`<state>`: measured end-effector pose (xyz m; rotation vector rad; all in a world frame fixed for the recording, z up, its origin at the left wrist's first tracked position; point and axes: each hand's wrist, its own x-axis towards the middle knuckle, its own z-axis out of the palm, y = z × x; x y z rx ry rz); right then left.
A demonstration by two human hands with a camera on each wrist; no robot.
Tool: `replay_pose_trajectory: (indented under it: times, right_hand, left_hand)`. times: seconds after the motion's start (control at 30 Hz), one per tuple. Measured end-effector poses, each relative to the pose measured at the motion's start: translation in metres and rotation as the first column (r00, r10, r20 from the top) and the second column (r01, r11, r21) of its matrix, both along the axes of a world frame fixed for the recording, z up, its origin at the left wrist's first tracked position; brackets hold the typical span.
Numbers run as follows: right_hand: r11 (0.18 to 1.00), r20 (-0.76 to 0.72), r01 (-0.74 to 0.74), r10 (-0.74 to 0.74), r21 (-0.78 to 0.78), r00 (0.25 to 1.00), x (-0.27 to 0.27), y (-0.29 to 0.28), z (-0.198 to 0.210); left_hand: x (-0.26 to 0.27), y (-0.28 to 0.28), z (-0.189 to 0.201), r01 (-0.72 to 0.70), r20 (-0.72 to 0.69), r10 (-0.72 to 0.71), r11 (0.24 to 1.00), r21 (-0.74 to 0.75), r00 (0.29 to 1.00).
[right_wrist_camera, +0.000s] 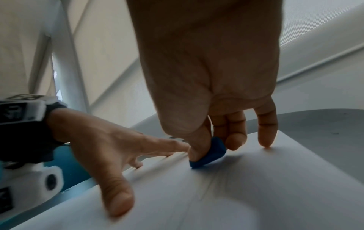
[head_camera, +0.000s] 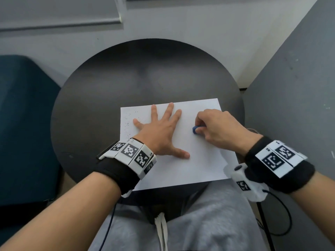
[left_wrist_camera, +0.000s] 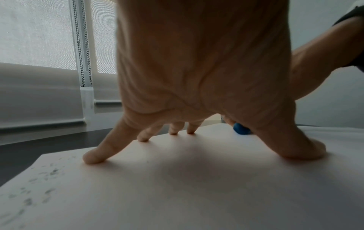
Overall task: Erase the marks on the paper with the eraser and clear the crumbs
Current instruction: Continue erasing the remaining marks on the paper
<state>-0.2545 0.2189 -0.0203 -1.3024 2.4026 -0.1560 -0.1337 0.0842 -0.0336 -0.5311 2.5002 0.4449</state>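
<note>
A white sheet of paper (head_camera: 199, 160) lies on a round dark table (head_camera: 90, 98). My left hand (head_camera: 159, 134) lies flat on the sheet with fingers spread, pressing it down; the same hand (left_wrist_camera: 197, 93) fills the left wrist view. My right hand (head_camera: 215, 127) pinches a small blue eraser (head_camera: 195, 129) between thumb and fingers, its tip on the paper to the right of my left hand. The eraser (right_wrist_camera: 208, 154) touches the sheet in the right wrist view. Dark crumbs (head_camera: 127, 122) lie scattered by the paper's left edge, and those crumbs (left_wrist_camera: 37, 183) show blurred beside my little finger.
A dark blue upholstered seat (head_camera: 23, 124) stands left of the table. A grey partition (head_camera: 293, 98) rises close on the right. Window blinds (head_camera: 59, 11) hang beyond the table. My lap (head_camera: 199, 223) in grey trousers is under the table's near edge.
</note>
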Motion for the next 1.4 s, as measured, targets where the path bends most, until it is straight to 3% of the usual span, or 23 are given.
replay_pose_trajectory:
  times: [0.2,0.43,0.6,0.73,0.97,1.17,1.3,1.4]
  right_hand:
    - [0.994,0.082,-0.082,0.075,0.076,0.994,0.000,-0.005,0.009]
    - [0.999,0.028,0.028,-0.027,-0.036,0.999,-0.035,-0.044,-0.001]
    - [0.998,0.095,-0.064,0.062,0.019,0.994,-0.036,-0.043,0.001]
    - [0.999,0.073,-0.025,0.029,-0.044,0.997,-0.042,-0.054,0.001]
    - [0.992,0.168,-0.127,0.124,0.006,0.978,-0.026,-0.039,0.000]
    - [0.994,0.150,-0.075,0.086,-0.082,0.985,-0.017,-0.024,-0.002]
    - [0.968,0.203,-0.249,0.238,0.031,0.950,0.008,0.005,0.003]
    - [0.984,0.147,-0.179,0.177,-0.003,0.973,0.002,0.001,0.004]
  left_hand:
    - [-0.001,0.001,0.002,0.014,0.006,-0.014,1.000,-0.028,1.000]
    - [-0.001,-0.001,0.000,0.011,-0.005,-0.012,0.999,-0.032,1.000]
    - [-0.001,-0.001,-0.001,0.012,0.002,-0.012,0.999,-0.034,1.000]
    - [-0.001,-0.001,-0.002,0.021,0.004,-0.021,0.999,-0.033,1.000]
    - [0.000,0.002,-0.002,0.047,0.029,-0.045,0.998,-0.046,0.999]
    - [-0.002,0.003,-0.001,0.046,0.030,-0.044,0.997,-0.058,0.999]
    - [-0.002,0.003,-0.001,0.055,0.048,-0.052,0.996,-0.069,0.998]
    - [-0.003,0.002,-0.001,0.061,0.050,-0.057,0.996,-0.068,0.997]
